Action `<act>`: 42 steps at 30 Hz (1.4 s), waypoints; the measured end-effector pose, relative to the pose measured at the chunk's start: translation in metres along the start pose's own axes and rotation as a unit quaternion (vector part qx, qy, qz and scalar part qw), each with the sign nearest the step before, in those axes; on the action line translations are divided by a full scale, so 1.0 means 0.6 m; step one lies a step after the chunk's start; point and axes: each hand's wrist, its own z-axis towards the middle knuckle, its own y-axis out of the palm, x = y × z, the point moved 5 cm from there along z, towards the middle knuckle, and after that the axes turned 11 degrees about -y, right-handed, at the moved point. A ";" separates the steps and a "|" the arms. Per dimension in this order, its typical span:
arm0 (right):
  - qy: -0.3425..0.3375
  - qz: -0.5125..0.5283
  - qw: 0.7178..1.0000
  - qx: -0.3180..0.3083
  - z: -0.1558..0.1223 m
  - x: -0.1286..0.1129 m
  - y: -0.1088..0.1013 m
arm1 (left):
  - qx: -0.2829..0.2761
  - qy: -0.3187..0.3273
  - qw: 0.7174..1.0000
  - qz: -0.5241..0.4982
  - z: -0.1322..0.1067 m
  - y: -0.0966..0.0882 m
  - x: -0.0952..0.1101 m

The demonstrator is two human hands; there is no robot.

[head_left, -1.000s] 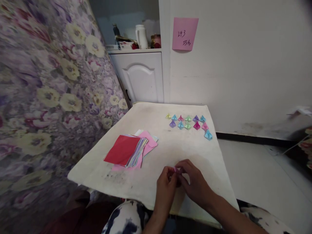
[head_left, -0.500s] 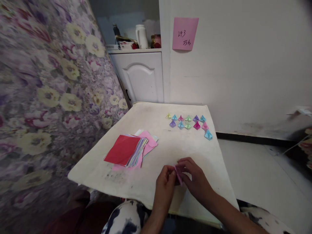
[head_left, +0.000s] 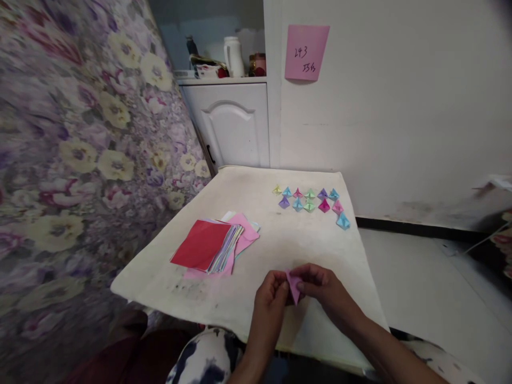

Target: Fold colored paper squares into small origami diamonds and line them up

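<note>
A small folded piece of purple-pink paper [head_left: 294, 288] is held between my two hands just above the near part of the table. My left hand [head_left: 272, 296] pinches its left edge with thumb and fingers. From the other side, my right hand [head_left: 322, 285] grips it, thumb in front and fingers behind, hiding part of the folds. To the left lies a stack of square coloured paper with a red sheet [head_left: 202, 246] on top and a pink sheet [head_left: 242, 232] sticking out beside it. Several small folded paper pieces [head_left: 309, 205] in various colours stand in rows at the back right.
The cream-covered table [head_left: 256, 192] reaches back to a white cabinet [head_left: 236, 125] and the wall. A white jug [head_left: 234, 57] and other items stand on the cabinet shelf. A floral curtain [head_left: 100, 160] hangs along the left side.
The right thumb and fingers have closed on the paper, which now shows more of its flat face. My left hand has barely moved.
</note>
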 end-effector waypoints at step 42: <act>-0.136 -0.349 0.927 0.022 -0.011 -0.028 0.005 | 0.063 0.015 0.997 0.048 -0.002 -0.016 0.010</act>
